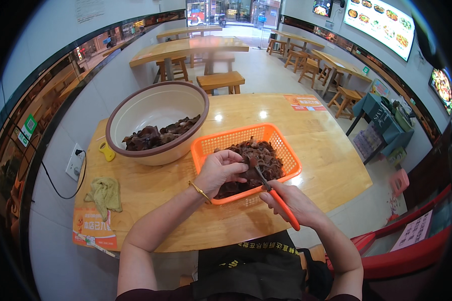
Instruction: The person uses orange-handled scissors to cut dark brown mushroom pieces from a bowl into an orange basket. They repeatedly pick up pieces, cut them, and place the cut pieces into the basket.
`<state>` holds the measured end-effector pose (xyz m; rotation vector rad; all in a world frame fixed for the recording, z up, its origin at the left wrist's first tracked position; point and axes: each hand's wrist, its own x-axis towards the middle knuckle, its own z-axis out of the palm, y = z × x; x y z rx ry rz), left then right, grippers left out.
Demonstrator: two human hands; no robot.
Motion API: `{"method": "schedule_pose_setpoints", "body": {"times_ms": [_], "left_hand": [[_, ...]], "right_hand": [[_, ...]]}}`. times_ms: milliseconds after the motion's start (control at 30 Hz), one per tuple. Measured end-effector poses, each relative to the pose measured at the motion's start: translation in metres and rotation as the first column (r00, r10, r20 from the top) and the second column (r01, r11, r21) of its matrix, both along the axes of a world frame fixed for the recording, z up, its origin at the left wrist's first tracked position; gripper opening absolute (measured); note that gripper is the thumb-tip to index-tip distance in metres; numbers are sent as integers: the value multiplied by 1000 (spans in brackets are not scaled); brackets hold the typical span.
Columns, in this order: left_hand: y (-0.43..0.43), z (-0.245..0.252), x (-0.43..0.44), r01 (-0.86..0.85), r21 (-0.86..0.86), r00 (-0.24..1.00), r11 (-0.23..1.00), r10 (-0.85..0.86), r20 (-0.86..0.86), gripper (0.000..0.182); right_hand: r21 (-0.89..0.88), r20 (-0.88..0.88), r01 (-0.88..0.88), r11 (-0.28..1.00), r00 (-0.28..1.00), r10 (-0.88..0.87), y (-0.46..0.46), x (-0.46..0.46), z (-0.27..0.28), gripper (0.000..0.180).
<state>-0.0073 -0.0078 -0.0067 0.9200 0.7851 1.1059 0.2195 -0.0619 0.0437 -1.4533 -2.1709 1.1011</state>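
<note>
My left hand [224,169] pinches a dark piece of wood ear fungus [251,162] between thumb and fingers. In my right hand [292,201] is a pair of scissors [281,205] with red-orange handles, its blades touching that piece. Both hands are over an orange plastic basket [199,150] that holds a heap of brown wood ear strips and pieces [269,161]. Behind it to the left, a large cream basin [135,101] with a brown rim leans tilted toward me. Larger wood ear clumps [150,137] lie in its bottom.
On the wooden table [331,150], a yellow peeler-like tool [106,151] lies by the basin and a yellowish cloth [104,193] at the left. A wrapped chopstick packet [96,245] rests at the left front edge. A black cord [66,197] hangs from a wall socket [75,161].
</note>
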Motion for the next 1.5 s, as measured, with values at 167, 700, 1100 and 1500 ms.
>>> {"method": "schedule_pose_setpoints", "body": {"times_ms": [167,700,1100,1500], "left_hand": [[1,3,-3,-19,-24,998,1000,18,-52,19],[5,4,-8,6,-70,998,998,-2,56,17],[6,-2,-5,-40,-58,989,998,48,140,13],[9,-2,-6,25,-9,985,1000,-23,170,12]], "right_hand": [[-147,-30,48,988,998,-53,6,2,2,39],[118,50,-92,989,995,87,-8,16,-1,40],[71,26,-31,997,999,29,-5,8,3,36],[137,4,-17,990,1000,17,0,16,0,38]]}}
